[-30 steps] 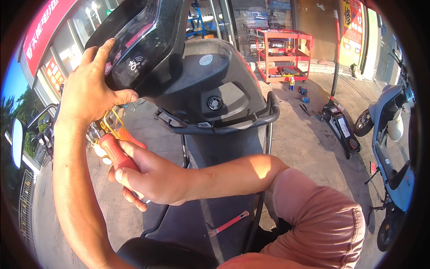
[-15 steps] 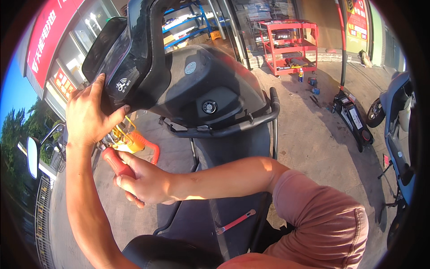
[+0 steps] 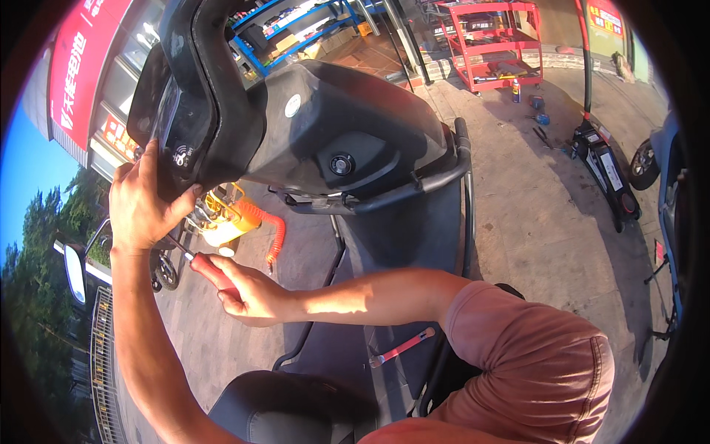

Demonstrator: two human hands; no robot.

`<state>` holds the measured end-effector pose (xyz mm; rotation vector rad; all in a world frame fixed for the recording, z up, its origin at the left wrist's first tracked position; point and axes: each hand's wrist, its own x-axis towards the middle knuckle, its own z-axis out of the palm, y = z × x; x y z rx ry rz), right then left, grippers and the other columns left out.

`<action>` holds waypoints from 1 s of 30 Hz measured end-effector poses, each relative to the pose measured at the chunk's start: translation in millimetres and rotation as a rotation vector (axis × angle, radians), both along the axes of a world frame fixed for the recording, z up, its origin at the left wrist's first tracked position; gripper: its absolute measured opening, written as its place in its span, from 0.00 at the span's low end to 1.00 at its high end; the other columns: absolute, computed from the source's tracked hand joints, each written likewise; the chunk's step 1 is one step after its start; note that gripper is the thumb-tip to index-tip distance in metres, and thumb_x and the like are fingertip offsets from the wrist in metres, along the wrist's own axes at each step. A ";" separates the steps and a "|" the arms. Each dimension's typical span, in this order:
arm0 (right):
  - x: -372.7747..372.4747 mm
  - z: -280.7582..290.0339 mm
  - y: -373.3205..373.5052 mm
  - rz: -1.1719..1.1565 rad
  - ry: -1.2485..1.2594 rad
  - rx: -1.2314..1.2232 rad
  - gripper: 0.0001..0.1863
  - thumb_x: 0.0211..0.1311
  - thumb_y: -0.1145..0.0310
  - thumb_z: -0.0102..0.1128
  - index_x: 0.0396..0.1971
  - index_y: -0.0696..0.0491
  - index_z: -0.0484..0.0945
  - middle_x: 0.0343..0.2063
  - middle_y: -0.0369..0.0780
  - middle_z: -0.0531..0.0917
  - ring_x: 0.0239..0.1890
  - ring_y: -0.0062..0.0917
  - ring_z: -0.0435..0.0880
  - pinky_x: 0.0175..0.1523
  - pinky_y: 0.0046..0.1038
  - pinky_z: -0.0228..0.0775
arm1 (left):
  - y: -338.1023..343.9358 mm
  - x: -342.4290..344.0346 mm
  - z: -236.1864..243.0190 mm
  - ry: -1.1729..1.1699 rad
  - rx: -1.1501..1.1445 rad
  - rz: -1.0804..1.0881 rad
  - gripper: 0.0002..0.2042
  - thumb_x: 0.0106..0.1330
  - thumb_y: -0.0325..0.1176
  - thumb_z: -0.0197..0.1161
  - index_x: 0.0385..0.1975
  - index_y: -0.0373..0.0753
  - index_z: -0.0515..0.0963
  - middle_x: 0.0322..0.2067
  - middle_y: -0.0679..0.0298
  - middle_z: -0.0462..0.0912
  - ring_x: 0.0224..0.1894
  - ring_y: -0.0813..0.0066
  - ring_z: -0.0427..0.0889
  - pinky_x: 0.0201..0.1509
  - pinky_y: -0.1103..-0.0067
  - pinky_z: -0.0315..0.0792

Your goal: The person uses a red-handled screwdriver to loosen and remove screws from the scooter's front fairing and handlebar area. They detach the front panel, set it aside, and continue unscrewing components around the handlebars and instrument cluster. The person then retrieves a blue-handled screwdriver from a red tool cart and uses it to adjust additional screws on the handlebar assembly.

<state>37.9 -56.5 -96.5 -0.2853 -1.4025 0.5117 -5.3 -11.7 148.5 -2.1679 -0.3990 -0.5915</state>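
Note:
My left hand (image 3: 140, 207) grips the left edge of the scooter's black display housing (image 3: 200, 133), thumb and fingers on its surface. Below it my right hand (image 3: 255, 296) is wrapped round a red-handled screwdriver (image 3: 211, 270); its metal shaft slants up-left under my left hand, where its tip is hidden. The scooter's black front panel (image 3: 347, 126) has a round lock in it, with a curved tube rail (image 3: 384, 194) below. A red pry tool (image 3: 401, 346) lies on the floorboard (image 3: 384, 244), and the black seat (image 3: 281, 411) shows at the bottom.
A yellow compressor (image 3: 229, 222) with an orange coiled hose stands left of the scooter. At back right are a red tool cart (image 3: 495, 44), a spray can (image 3: 516, 90), small blue tools (image 3: 540, 118) and a floor jack (image 3: 603, 177). A second scooter (image 3: 665, 222) stands at right; blue shelves (image 3: 288, 37) are behind.
My view has shifted, so the scooter's panel and cart sit higher in the picture. My right hand is lower relative to my left, with more screwdriver shaft showing. Both hands keep their holds.

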 end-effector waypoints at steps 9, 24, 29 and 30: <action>72.4 -94.9 -119.3 0.037 -0.233 -0.501 0.35 0.59 0.75 0.58 0.66 0.57 0.55 0.47 0.51 0.77 0.45 0.41 0.81 0.50 0.37 0.71 | 2.6 -2.3 0.2 0.001 -0.077 0.044 0.43 0.49 0.54 0.71 0.62 0.31 0.69 0.36 0.48 0.84 0.41 0.48 0.82 0.51 0.62 0.74; 241.3 85.0 -137.2 -0.748 -0.423 0.025 0.30 0.59 0.78 0.59 0.63 0.60 0.68 0.48 0.48 0.81 0.46 0.34 0.83 0.52 0.29 0.74 | -5.5 -3.0 -1.4 -0.009 -0.017 0.034 0.43 0.50 0.54 0.70 0.59 0.25 0.69 0.33 0.51 0.84 0.38 0.51 0.81 0.52 0.64 0.74; 246.8 94.0 -137.8 -0.851 -0.495 0.052 0.30 0.58 0.76 0.61 0.63 0.59 0.69 0.44 0.47 0.81 0.41 0.37 0.83 0.48 0.31 0.75 | -5.0 -2.7 -1.6 -0.020 -0.052 0.070 0.43 0.50 0.53 0.71 0.60 0.26 0.69 0.36 0.49 0.84 0.40 0.49 0.81 0.52 0.63 0.74; 247.4 96.6 -139.6 -0.858 -0.516 0.073 0.29 0.58 0.75 0.61 0.62 0.59 0.69 0.44 0.47 0.81 0.41 0.38 0.83 0.48 0.32 0.74 | -5.1 -2.7 -1.2 -0.023 -0.068 0.090 0.43 0.50 0.53 0.71 0.61 0.28 0.69 0.38 0.47 0.84 0.43 0.48 0.81 0.53 0.62 0.74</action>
